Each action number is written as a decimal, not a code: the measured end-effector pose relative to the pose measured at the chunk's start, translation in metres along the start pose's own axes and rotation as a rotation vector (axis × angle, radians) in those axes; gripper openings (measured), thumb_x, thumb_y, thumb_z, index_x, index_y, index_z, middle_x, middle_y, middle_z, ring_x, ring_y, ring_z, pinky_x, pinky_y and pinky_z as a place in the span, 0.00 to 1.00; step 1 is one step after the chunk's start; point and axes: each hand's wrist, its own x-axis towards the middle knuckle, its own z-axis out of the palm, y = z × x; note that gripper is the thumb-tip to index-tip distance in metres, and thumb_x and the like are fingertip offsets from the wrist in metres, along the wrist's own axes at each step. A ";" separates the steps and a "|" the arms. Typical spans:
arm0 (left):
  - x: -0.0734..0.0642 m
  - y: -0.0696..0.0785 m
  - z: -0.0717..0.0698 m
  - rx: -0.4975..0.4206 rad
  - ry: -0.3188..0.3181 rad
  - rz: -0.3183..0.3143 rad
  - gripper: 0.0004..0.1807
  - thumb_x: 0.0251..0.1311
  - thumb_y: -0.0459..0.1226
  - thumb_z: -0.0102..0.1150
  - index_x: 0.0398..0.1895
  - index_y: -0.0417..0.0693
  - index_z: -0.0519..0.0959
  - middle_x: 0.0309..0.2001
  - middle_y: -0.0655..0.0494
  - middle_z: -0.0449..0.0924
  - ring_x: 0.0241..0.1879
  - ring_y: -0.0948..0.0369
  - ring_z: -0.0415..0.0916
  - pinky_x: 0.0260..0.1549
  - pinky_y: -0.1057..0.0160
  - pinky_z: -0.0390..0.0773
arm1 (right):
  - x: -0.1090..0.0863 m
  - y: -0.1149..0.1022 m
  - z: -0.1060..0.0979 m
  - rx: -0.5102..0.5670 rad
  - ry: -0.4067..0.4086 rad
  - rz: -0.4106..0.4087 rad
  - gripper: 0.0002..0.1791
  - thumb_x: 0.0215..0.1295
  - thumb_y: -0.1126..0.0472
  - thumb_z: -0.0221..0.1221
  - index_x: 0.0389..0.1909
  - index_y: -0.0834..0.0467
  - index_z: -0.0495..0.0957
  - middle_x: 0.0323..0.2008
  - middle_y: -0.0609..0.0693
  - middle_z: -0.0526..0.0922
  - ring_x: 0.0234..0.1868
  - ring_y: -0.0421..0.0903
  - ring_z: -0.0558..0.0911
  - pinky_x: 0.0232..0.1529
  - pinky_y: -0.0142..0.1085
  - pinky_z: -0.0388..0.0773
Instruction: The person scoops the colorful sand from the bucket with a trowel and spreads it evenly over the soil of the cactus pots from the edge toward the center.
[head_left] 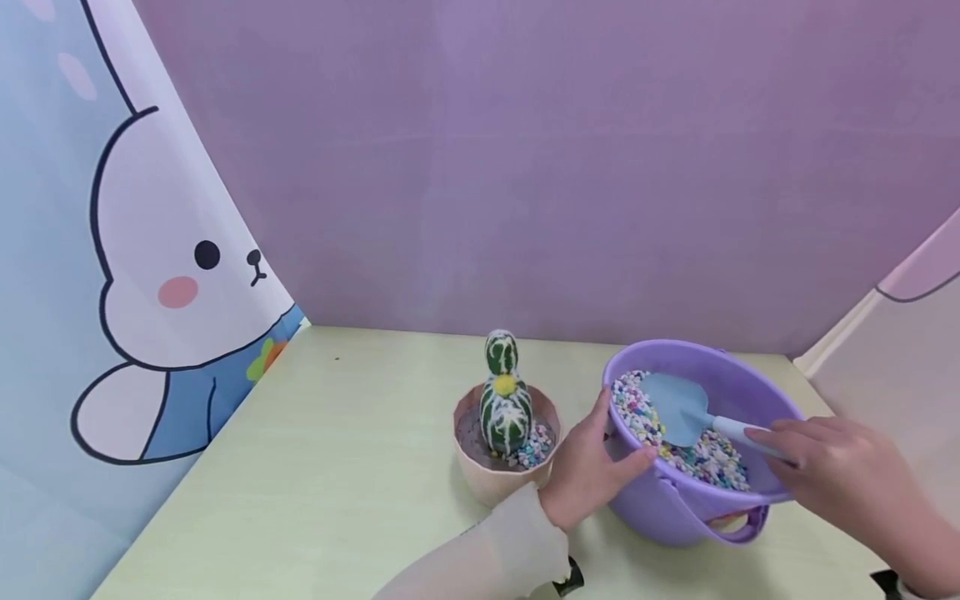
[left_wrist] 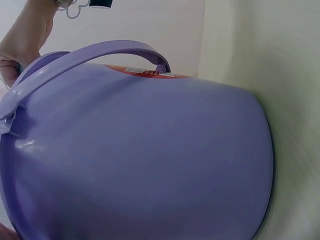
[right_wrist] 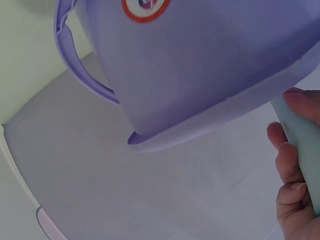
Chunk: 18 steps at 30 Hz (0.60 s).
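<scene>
In the head view a purple bucket point(head_left: 648, 508) holds many small multicoloured pebbles point(head_left: 716, 462). My left hand point(head_left: 588, 471) holds the bucket at its left rim, the thumb along the edge; some of its fingers are hidden. With my right hand point(head_left: 847, 467) I grip the pale handle of a light blue toy shovel point(head_left: 678, 408). Its blade lies on the pebbles inside the bucket. The right wrist view shows fingers point(right_wrist: 290, 165) curled round the handle below the bucket's rim. Left of the bucket, a potted cactus point(head_left: 506, 412) stands in a pinkish pot point(head_left: 480, 475).
Some coloured pebbles point(head_left: 534, 446) lie on the grey fill at the right side of the pot. The bucket's handle point(head_left: 697, 517) hangs down in front. A pale green table point(head_left: 337, 450) carries everything, with a purple backdrop point(head_left: 525, 167) behind and a rabbit-print panel point(head_left: 172, 250) at left.
</scene>
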 end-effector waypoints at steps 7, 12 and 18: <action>0.001 0.001 -0.001 -0.003 0.001 -0.002 0.50 0.57 0.54 0.62 0.75 0.45 0.49 0.68 0.47 0.62 0.64 0.56 0.65 0.56 0.63 0.70 | -0.003 -0.006 0.000 0.051 0.052 0.068 0.35 0.73 0.43 0.40 0.17 0.59 0.83 0.14 0.47 0.77 0.12 0.38 0.68 0.10 0.31 0.64; 0.000 0.001 -0.001 0.003 -0.003 0.013 0.50 0.57 0.54 0.62 0.75 0.45 0.49 0.69 0.47 0.61 0.64 0.56 0.65 0.57 0.63 0.70 | -0.009 -0.009 -0.001 0.093 0.048 0.133 0.34 0.70 0.40 0.43 0.17 0.58 0.84 0.14 0.45 0.79 0.14 0.34 0.72 0.12 0.29 0.67; -0.002 0.000 -0.001 -0.002 -0.010 0.018 0.50 0.57 0.55 0.61 0.75 0.44 0.49 0.69 0.47 0.60 0.64 0.56 0.64 0.56 0.63 0.70 | -0.018 -0.010 -0.004 0.219 -0.010 0.356 0.28 0.61 0.30 0.50 0.20 0.44 0.86 0.23 0.24 0.79 0.19 0.22 0.71 0.13 0.25 0.65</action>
